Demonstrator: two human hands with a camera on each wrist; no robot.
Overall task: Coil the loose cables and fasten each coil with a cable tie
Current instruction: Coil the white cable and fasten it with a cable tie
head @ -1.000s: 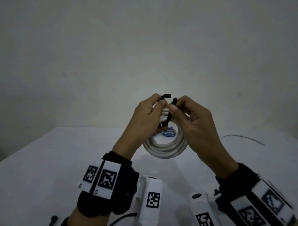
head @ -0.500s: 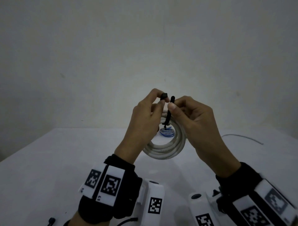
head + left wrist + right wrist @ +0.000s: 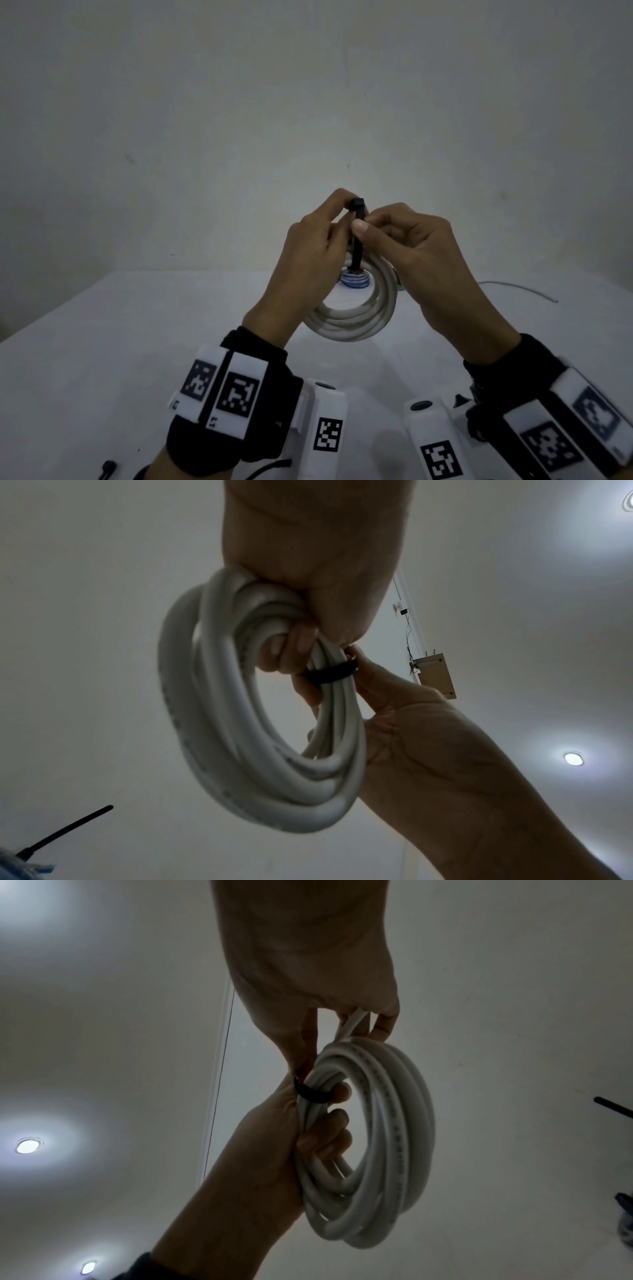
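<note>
A white cable coil (image 3: 352, 318) hangs in the air above the white table (image 3: 102, 342). A black cable tie (image 3: 357, 240) loops round its top strands. My left hand (image 3: 342, 219) pinches the tie's head with thumb and forefinger, while its other fingers (image 3: 287, 647) curl through the coil (image 3: 240, 750). My right hand (image 3: 363, 226) pinches the tie's strap just below the head. From below, the tie (image 3: 311, 1093) shows as a band round the coil (image 3: 387, 1150). Whether the strap tip sits inside the head is hidden by my fingers.
A small blue-and-white cable coil (image 3: 354, 281) lies on the table behind the held coil. A thin loose white cable (image 3: 513, 287) trails across the far right of the table. A spare black cable tie (image 3: 68, 829) sticks up at the low left of the left wrist view.
The tie's two ends stood apart above the coil; now they meet and the strap stands upright. My right thumb and forefinger have moved left against my left fingers.
</note>
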